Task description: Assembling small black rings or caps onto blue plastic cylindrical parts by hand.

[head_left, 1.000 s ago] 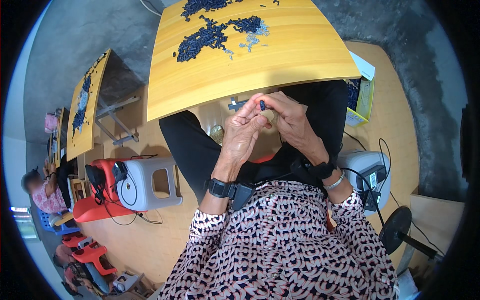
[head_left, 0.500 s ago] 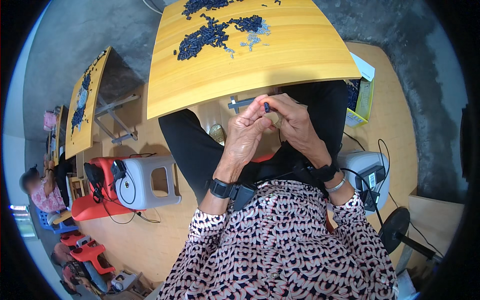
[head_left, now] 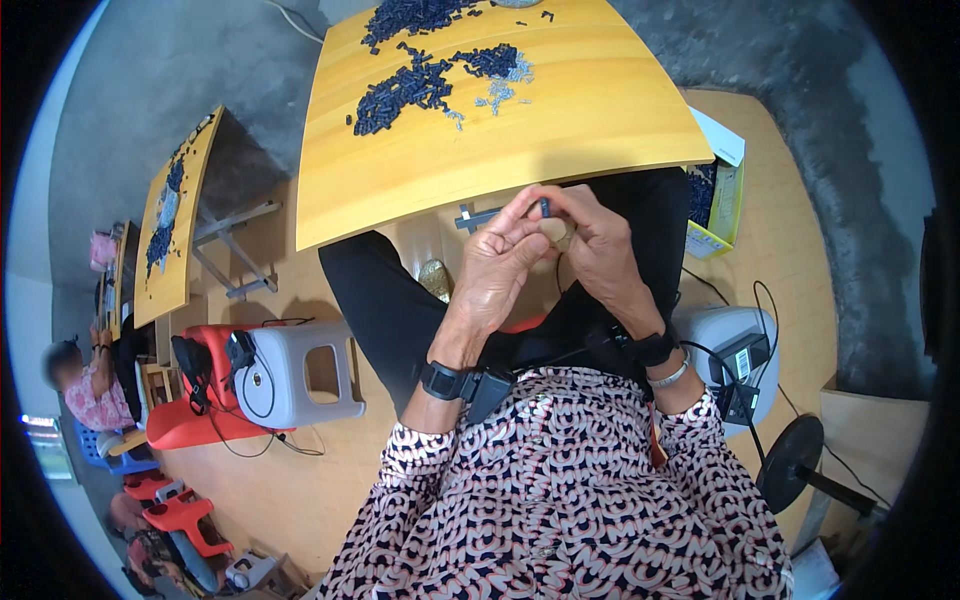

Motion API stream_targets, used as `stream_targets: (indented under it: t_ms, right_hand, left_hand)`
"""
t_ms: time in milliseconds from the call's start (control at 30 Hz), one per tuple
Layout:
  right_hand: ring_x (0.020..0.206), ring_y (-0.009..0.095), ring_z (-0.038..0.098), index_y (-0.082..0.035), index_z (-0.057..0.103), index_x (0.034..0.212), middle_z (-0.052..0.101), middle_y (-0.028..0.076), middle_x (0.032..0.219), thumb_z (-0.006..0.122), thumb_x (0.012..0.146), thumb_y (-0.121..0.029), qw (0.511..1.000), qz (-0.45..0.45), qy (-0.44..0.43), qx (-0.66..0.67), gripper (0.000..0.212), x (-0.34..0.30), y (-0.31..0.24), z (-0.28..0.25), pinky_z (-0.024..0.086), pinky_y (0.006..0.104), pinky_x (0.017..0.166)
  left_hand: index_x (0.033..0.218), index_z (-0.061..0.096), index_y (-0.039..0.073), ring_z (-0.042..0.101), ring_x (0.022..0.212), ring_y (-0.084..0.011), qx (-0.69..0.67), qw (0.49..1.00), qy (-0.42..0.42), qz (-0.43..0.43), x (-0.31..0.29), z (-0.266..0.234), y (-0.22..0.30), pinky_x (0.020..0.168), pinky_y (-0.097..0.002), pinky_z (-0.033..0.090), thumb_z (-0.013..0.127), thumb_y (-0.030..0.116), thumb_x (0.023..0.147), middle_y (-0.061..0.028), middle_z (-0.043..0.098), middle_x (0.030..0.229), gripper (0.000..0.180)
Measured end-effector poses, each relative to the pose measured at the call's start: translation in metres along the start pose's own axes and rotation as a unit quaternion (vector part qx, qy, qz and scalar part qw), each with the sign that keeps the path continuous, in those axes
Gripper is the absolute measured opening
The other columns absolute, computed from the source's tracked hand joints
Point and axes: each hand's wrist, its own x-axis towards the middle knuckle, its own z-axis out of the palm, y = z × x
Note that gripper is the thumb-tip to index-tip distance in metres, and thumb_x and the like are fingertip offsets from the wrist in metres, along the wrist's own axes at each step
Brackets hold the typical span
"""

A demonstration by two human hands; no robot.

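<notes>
Close together just in front of the table's near edge, both my hands are closed around small parts. My left hand (head_left: 497,262) pinches a small dark blue cylinder (head_left: 545,207) at its fingertips, and the right index finger touches it too. My right hand (head_left: 600,243) has a tan, round-ended piece (head_left: 556,234) in its curled fingers, beside the left thumb; most of that piece is hidden. On the wooden table (head_left: 580,130) lies a pile of dark cylinders (head_left: 405,95), with small silvery metal bits (head_left: 500,92) to its right.
Another dark pile (head_left: 415,15) lies at the table's far edge. A yellow-and-white box (head_left: 728,205) of dark parts stands at the right. Grey stools (head_left: 300,375) flank me, with cables around them. Further left, a person (head_left: 92,385) sits near a second table (head_left: 185,225).
The dark cylinder has moved slightly right between my fingertips, and the tan piece has shifted slightly with the right hand. The whole view has tilted a little.
</notes>
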Motion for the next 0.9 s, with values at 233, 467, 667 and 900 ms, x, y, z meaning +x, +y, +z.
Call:
stream_targets:
  t_ms: [233,467,667,900]
  right_hand:
    - [0.082,0.015,0.062,-0.001,0.061,0.108,0.065,0.011,0.088,0.057,0.083,-0.001,0.951,-0.043,0.249,-0.18,0.025,0.022,-0.003,-0.071,0.048,0.0259,0.071]
    - [0.079,0.013,0.063,-0.005,0.06,0.114,0.068,0.013,0.09,0.058,0.086,-0.014,0.852,0.047,0.426,-0.3,0.029,0.033,0.085,-0.206,0.047,0.0264,0.07]
    - [0.085,0.017,0.062,-0.003,0.055,0.12,0.065,0.016,0.1,0.057,0.083,-0.012,0.802,0.113,0.486,-0.327,0.038,0.004,0.195,-0.292,0.047,0.0279,0.075]
    - [0.085,0.02,0.061,-0.005,0.058,0.116,0.063,0.014,0.101,0.053,0.081,-0.005,0.842,0.106,0.44,-0.294,0.036,0.037,0.114,-0.218,0.048,0.0316,0.074]
  left_hand:
    - [0.129,0.04,-0.005,0.058,0.096,-0.0165,0.053,0.998,0.006,-0.017,0.001,-0.004,0.005,0.084,-0.0261,0.048,0.057,0.004,0.086,-0.017,0.057,0.114,0.047]
    - [0.123,0.047,-0.004,0.058,0.094,-0.0158,0.012,0.999,0.045,0.021,-0.004,-0.023,0.016,0.084,-0.0268,0.048,0.055,0.007,0.088,-0.0143,0.059,0.109,0.038]
    - [0.122,0.047,-0.005,0.059,0.094,-0.0154,0.005,0.999,0.04,-0.007,-0.002,-0.021,0.01,0.083,-0.0256,0.049,0.054,0.005,0.088,-0.0151,0.059,0.11,0.036]
    - [0.121,0.048,-0.005,0.059,0.093,-0.0148,0.0,0.999,0.053,0.004,-0.002,-0.03,0.014,0.083,-0.0252,0.049,0.053,0.005,0.088,-0.0143,0.059,0.109,0.035]
